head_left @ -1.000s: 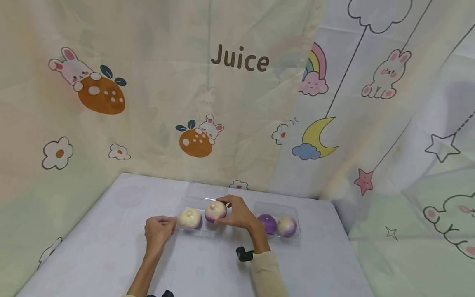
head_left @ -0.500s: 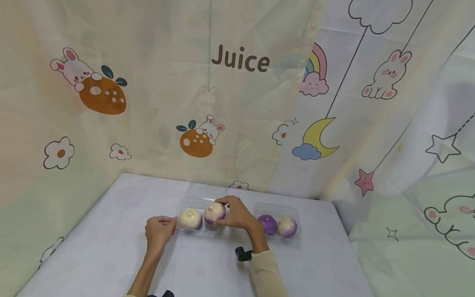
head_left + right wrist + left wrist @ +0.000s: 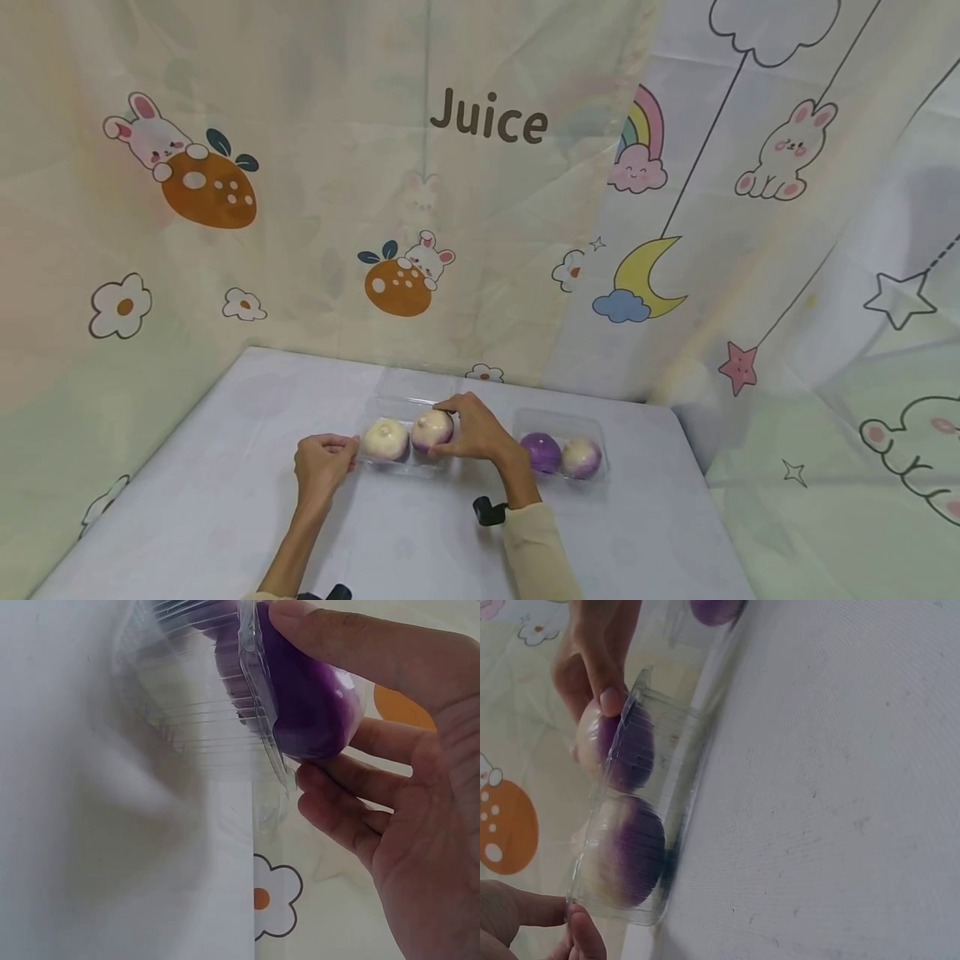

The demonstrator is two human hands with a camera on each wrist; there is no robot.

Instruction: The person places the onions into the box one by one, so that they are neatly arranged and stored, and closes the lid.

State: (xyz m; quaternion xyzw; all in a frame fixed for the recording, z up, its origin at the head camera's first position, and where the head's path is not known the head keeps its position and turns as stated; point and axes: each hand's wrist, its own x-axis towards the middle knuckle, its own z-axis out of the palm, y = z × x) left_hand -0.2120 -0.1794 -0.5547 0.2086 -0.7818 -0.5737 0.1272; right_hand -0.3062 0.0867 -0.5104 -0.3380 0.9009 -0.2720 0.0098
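My right hand [image 3: 480, 432] grips a glossy purple-and-cream onion [image 3: 432, 429] between thumb and fingers, at the right side of a clear plastic box [image 3: 405, 472]. In the right wrist view the held onion [image 3: 311, 705] sits partly below the box rim; whether it touches the bottom I cannot tell. A second onion [image 3: 386, 440] lies in the box's left half, cream side and nub upward. My left hand [image 3: 322, 468] pinches the box's left edge between thumb and fingers, plainly seen in the left wrist view at the rim [image 3: 571, 896].
Right of my right hand stands another clear box [image 3: 558, 414] holding a purple onion [image 3: 540, 452] and a purple-and-cream onion [image 3: 581, 458]. The first box's clear lid [image 3: 415, 383] lies open toward the back. A printed curtain [image 3: 300, 208] hangs behind the white table [image 3: 405, 533].
My right hand has shifted slightly left and brought its onion closer to the other one in the box. The left hand keeps its pinch on the box edge.
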